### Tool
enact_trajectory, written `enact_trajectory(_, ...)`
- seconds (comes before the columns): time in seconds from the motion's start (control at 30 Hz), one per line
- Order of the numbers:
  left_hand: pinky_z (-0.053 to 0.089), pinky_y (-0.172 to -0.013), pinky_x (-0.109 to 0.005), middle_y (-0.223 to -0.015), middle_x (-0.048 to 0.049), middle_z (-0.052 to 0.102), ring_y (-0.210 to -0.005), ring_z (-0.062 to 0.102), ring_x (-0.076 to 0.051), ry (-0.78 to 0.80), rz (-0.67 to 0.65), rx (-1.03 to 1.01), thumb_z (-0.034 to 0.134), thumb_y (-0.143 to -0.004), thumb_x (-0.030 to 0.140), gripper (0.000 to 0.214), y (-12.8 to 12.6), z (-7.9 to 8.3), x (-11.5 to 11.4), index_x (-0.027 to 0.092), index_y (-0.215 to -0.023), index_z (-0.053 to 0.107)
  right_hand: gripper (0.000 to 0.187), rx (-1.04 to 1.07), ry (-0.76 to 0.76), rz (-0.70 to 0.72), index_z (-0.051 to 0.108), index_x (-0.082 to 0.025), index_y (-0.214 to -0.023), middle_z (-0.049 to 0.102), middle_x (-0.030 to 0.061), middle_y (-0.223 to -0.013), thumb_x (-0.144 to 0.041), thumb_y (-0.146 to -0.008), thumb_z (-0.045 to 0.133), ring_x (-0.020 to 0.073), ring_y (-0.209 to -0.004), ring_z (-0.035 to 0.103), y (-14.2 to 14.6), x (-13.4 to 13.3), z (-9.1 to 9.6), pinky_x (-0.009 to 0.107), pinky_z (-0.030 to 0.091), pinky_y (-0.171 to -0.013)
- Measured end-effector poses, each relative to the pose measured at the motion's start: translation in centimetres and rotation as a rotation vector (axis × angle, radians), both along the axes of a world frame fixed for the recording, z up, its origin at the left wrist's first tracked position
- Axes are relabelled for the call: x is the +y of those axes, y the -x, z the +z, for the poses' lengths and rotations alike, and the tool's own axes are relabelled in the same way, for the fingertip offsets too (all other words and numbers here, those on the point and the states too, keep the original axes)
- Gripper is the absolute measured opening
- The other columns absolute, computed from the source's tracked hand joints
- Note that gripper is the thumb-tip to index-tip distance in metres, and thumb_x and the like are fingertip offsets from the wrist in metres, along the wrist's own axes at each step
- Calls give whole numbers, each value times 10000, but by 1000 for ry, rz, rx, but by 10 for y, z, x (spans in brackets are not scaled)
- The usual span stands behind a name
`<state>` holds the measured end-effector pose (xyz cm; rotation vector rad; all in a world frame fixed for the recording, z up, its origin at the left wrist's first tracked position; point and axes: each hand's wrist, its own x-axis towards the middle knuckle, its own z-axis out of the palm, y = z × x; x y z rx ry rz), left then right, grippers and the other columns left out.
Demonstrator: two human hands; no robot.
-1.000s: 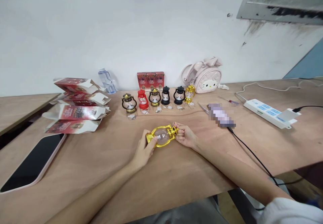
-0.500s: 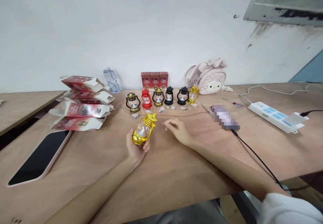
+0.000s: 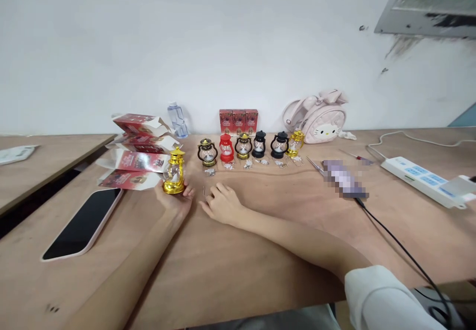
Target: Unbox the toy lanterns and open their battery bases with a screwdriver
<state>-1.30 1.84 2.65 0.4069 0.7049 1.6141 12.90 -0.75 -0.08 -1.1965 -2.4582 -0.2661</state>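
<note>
My left hand (image 3: 174,202) is wrapped around the base of a shiny gold toy lantern (image 3: 173,174), holding it upright above the table in front of the opened boxes. To its right, my right hand (image 3: 223,205) is low over the table with curled fingers. A small thin metal piece (image 3: 204,192) shows at its fingertips, too small to make out fully. Behind stand several lanterns in a row: bronze ones (image 3: 207,152), a red one (image 3: 226,148), black ones (image 3: 259,145) and another gold one (image 3: 296,144). Small white tags with wire bits (image 3: 210,172) lie before them.
Opened red boxes (image 3: 139,161) are piled at the left, above a phone (image 3: 84,226). Against the wall are a bottle (image 3: 178,120), closed red boxes (image 3: 238,122) and a pink bag (image 3: 323,119). At the right lie a blurred device (image 3: 344,178), screwdriver (image 3: 359,157) and power strip (image 3: 422,179).
Both hands have shifted left, the gold lantern going with my left hand toward the opened boxes and now standing more upright. The head view has turned slightly left.
</note>
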Motion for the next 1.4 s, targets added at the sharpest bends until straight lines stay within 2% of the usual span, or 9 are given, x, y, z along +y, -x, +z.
enact_trajectory(0.17, 254, -341, -196, -520, 4, 422, -338, 292, -70, -8, -12, -12, 183, -829, 460, 429, -2, -2, -1, 161, -670, 447, 354, 55, 72, -30, 680, -160, -908, 625, 77, -890, -336, -955, 376, 184, -876, 546, -1, -3, 5, 249, 425, -631)
enact_trajectory(0.43, 258, -351, -190, -526, 9, 425, -336, 290, -64, 18, -12, -23, 200, -830, 453, 412, -3, 0, -1, 163, -673, 446, 238, 85, 183, -127, 710, -167, -895, 661, 89, -909, -245, -886, 485, 232, -992, 501, -11, 42, 21, 327, 408, -860)
enact_trajectory(0.67, 267, -352, -186, -519, 8, 431, -337, 292, -66, 44, -8, -36, 217, -832, 446, 393, -3, 2, -1, 167, -675, 445, 260, 39, 202, -170, 717, -154, -921, 669, 123, -935, -225, -882, 470, 268, -1063, 481, -5, 61, 21, 345, 410, -830)
enact_trajectory(0.8, 270, -351, -185, -524, 5, 432, -337, 291, -66, 29, -12, -37, 220, -830, 444, 397, -3, 2, -1, 163, -683, 458, 244, 159, 142, -122, 706, -176, -939, 661, 88, -883, -226, -893, 472, 238, -1008, 491, -11, 61, 12, 328, 399, -842)
enact_trajectory(0.93, 265, -345, -189, -522, 2, 429, -336, 286, -70, 50, -1, -25, 219, -828, 434, 394, -4, 4, -1, 160, -684, 463, 240, 277, 34, -141, 688, -165, -911, 639, 67, -858, -211, -894, 453, 210, -889, 488, -46, 60, 3, 307, 396, -799)
enact_trajectory(1.07, 270, -349, -191, -521, -2, 425, -344, 278, -71, 53, -10, -18, 228, -823, 419, 375, -4, 6, -2, 160, -680, 459, 232, 241, -46, -351, 672, -157, -881, 628, 80, -908, -203, -889, 445, 229, -932, 464, -102, 59, 0, 320, 366, -825)
enact_trajectory(1.2, 269, -355, -192, -528, -5, 418, -355, 289, -74, 64, -26, -22, 232, -828, 405, 360, -5, 7, -3, 158, -675, 446, 250, 120, -64, -603, 614, -130, -1056, 602, 125, -1064, -238, -870, 485, 272, -1020, 434, -148, 59, 0, 365, 315, -883)
enact_trajectory(1.3, 270, -356, -192, -535, -7, 419, -358, 288, -73, 65, -28, -17, 230, -832, 403, 360, -6, 8, -4, 156, -681, 445, 373, 81, -33, -698, 554, -113, -1141, 617, 148, -1046, -362, -867, 516, 304, -1048, 419, -161, 61, 0, 387, 297, -880)
enact_trajectory(1.4, 271, -360, -188, -533, -4, 415, -360, 285, -70, 66, -22, -11, 236, -832, 409, 355, -6, 8, -4, 158, -681, 436, 402, 55, 1, -705, 534, -116, -1152, 632, 152, -1017, -406, -876, 499, 307, -1051, 425, -161, 62, 0, 387, 287, -876)
